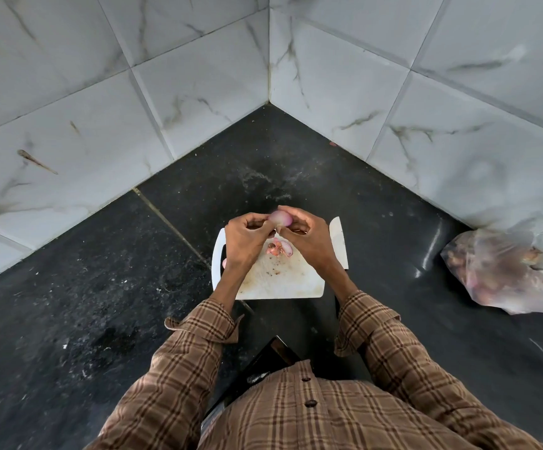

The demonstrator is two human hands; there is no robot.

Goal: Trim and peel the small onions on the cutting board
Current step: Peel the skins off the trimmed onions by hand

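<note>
A small pinkish onion (pixel 279 217) is held above the far edge of the white cutting board (pixel 279 280). My left hand (pixel 245 238) pinches its left side with the fingertips. My right hand (pixel 305 235) curls over its right side and top. Both hands grip the same onion. Below it, on the board, lies a small heap of pink and brown onion peels (pixel 278 248). The lower part of the onion is hidden by my fingers.
A broad knife blade (pixel 340 241) lies along the board's right edge. A clear plastic bag of onions (pixel 504 271) rests against the right wall. The board sits on a dark stone counter (pixel 101 303) in a corner of marbled wall tiles.
</note>
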